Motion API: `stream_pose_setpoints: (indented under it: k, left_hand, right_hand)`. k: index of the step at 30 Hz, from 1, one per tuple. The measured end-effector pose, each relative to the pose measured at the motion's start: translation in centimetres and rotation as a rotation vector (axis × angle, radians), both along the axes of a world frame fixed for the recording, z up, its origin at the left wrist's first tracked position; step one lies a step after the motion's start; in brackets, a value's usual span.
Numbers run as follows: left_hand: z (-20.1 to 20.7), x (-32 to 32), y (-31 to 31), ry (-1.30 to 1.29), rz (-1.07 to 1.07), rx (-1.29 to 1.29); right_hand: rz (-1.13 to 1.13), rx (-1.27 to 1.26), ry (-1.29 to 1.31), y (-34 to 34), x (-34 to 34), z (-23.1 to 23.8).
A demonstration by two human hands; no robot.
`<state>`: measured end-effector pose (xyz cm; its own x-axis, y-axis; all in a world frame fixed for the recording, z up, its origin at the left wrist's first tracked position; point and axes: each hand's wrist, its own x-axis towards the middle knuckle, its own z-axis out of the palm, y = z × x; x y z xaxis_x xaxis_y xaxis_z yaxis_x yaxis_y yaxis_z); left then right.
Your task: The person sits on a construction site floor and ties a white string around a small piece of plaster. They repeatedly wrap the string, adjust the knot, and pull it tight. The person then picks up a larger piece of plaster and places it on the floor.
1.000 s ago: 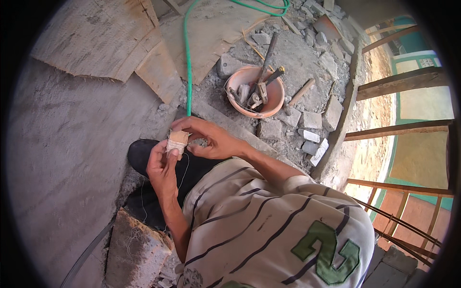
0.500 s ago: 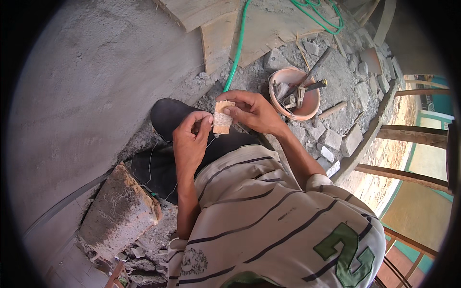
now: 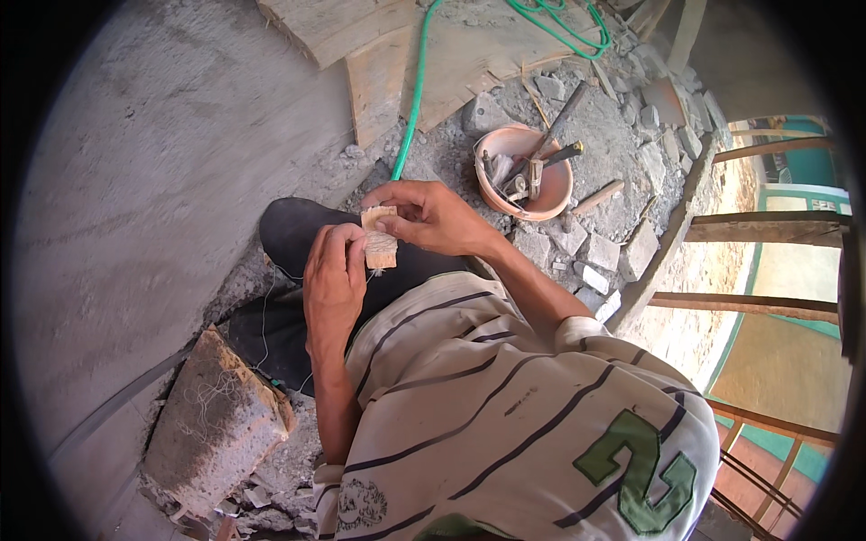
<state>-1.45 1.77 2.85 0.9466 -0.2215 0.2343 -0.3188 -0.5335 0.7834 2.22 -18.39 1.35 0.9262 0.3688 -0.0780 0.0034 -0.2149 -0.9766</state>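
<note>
Small wooden block (image 3: 382,258), pale string (image 3: 382,241) wound about its middle, upper edge rough, above dark trousers (image 3: 298,227), right hand (image 3: 435,218) grasping it, left hand (image 3: 335,263) at its left edge, grip there I cannot tell, open room toward the grey wall (image 3: 162,198), salmon-coloured bucket (image 3: 556,187) beyond.

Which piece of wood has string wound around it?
The small flat piece between the left hand and right hand; the large boards and the stick beside the bucket show no string.

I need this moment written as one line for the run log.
right hand: holds wooden piece | left hand: at its left edge | string: wound around wooden piece | bucket: right of hands, tools inside
</note>
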Motion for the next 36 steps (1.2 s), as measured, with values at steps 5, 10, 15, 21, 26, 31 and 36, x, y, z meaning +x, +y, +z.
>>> stream_pose_setpoints:
  k: [5,10,15,21,26,31,36]
  left_hand:
    - [-1.0,-0.2,0.6,0.143,0.081,-0.123]
    - [-1.3,-0.4,0.1,0.455,0.039,-0.483]
    - [-1.2,-0.6,0.1,0.555,0.111,-0.403]
    - [-0.8,-0.3,-0.6,0.307,0.118,-0.093]
    - [-0.8,-0.2,-0.3,0.437,0.137,-0.196]
    - [-1.3,-0.1,-0.1,0.312,0.111,-0.115]
    - [-0.9,0.0,0.1,0.363,0.081,-0.113]
  right_hand:
    - [0.024,-0.018,0.055,-0.3,-0.3,0.6]
    - [-0.033,0.198,-0.002,0.3,-0.7,-0.4]
    - [-0.073,0.12,-0.081,0.4,-0.9,0.2]
    - [-0.022,0.014,-0.161,-0.9,-1.2,-0.9]
    - [-0.087,0.086,-0.033,-0.7,-1.9,-0.6]
    - [-0.095,0.088,-0.153,-0.7,-2.3,-2.1]
    - [-0.107,0.072,-0.141,-0.8,-2.4,-2.9]
